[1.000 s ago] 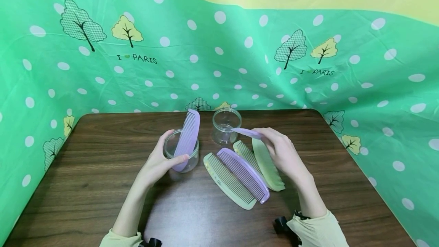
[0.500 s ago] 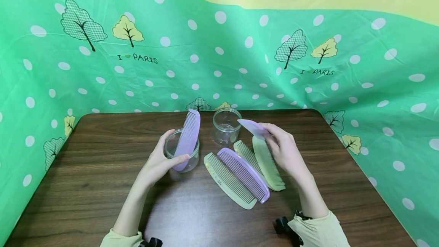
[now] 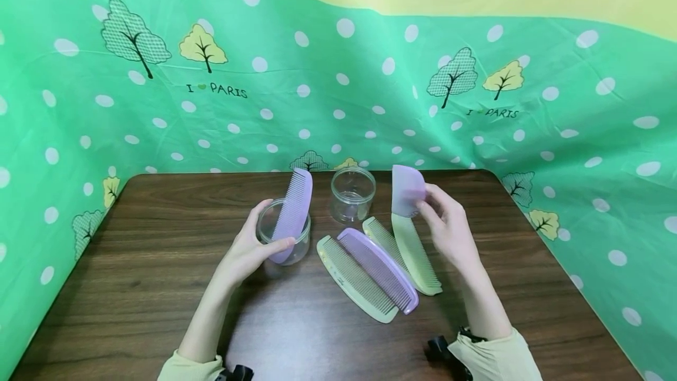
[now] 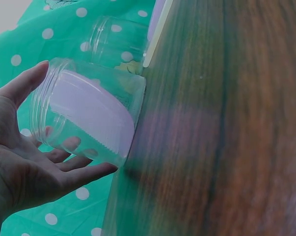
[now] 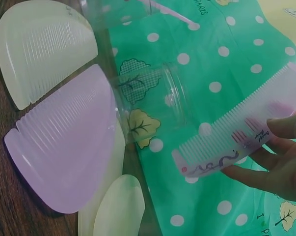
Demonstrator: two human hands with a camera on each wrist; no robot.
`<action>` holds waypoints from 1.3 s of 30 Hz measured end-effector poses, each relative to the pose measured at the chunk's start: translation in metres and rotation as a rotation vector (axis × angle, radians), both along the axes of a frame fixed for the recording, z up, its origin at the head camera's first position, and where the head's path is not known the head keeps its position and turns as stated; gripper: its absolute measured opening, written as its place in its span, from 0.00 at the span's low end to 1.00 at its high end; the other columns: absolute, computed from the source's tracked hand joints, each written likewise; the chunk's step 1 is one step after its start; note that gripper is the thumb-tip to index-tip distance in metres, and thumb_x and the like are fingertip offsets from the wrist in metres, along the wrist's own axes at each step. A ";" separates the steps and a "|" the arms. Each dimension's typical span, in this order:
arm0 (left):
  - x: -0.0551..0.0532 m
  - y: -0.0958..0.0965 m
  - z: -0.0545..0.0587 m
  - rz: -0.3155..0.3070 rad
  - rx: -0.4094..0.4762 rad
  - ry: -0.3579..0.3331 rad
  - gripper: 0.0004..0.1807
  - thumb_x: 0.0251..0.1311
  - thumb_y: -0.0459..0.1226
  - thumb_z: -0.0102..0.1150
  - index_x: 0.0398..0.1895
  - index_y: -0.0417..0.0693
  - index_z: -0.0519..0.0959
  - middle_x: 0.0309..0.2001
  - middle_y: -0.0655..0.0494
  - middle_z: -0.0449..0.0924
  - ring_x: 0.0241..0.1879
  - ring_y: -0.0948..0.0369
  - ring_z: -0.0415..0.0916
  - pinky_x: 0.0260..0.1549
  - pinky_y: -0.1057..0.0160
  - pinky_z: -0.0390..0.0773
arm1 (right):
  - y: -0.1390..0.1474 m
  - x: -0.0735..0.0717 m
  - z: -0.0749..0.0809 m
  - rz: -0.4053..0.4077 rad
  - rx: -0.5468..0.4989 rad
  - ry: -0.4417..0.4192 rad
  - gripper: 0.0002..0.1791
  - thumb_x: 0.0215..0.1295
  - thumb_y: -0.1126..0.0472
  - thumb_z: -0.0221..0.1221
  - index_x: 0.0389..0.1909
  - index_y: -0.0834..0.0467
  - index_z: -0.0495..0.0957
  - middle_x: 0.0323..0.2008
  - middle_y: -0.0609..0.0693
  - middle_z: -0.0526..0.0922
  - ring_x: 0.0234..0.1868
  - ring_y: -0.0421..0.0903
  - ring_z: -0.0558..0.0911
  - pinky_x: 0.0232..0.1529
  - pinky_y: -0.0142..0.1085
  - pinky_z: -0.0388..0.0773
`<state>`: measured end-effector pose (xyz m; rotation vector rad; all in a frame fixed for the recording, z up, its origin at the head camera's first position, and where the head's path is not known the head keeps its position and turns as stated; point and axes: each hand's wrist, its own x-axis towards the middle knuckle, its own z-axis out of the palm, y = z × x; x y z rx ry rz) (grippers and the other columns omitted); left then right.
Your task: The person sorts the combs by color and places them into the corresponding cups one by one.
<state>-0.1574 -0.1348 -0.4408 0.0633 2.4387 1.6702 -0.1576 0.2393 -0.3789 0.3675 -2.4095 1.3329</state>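
My left hand (image 3: pixel 248 254) grips a clear jar (image 4: pixel 94 110) near its rim, thumb on one side and fingers round the other. A purple comb (image 3: pixel 295 199) leans inside this jar, its upper part sticking out above the rim. My right hand (image 3: pixel 448 225) pinches another purple comb (image 5: pixel 236 130) between thumb and fingers, raised above the table with its printed side showing in the right wrist view. Just below it lies a green comb (image 3: pixel 415 251). Beside that are a purple comb (image 3: pixel 376 269), a green comb (image 3: pixel 346 278) and a partly covered green comb (image 3: pixel 375 230).
A second clear jar (image 3: pixel 351 199) stands upright at the back of the brown wooden table (image 3: pixel 132 275), between my hands. Behind the table hangs a green cloth (image 3: pixel 338 93) with white dots and printed trees.
My right hand has lifted its purple comb away from the second jar and turned it from nearly flat to upright. The left hand, its jar and the comb inside stay put.
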 end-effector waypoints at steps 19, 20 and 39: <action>-0.004 0.000 -0.001 0.007 0.026 0.012 0.54 0.50 0.53 0.78 0.78 0.74 0.54 0.77 0.56 0.62 0.71 0.48 0.66 0.69 0.41 0.65 | -0.023 0.010 0.005 0.120 -0.333 -0.067 0.17 0.75 0.69 0.56 0.62 0.66 0.75 0.49 0.42 0.86 0.49 0.38 0.85 0.48 0.32 0.86; -0.004 0.000 -0.001 0.005 0.030 0.012 0.54 0.50 0.53 0.78 0.78 0.74 0.54 0.77 0.56 0.62 0.72 0.48 0.66 0.69 0.40 0.65 | -0.026 0.011 0.006 0.121 -0.345 -0.079 0.17 0.75 0.68 0.56 0.62 0.66 0.75 0.49 0.43 0.86 0.50 0.38 0.86 0.48 0.33 0.87; -0.005 -0.002 -0.002 0.018 0.073 0.021 0.56 0.50 0.50 0.79 0.79 0.68 0.54 0.79 0.54 0.59 0.75 0.51 0.62 0.72 0.39 0.62 | -0.109 -0.004 0.034 0.216 -0.419 -0.112 0.17 0.76 0.64 0.58 0.62 0.62 0.75 0.51 0.52 0.85 0.51 0.45 0.87 0.48 0.45 0.87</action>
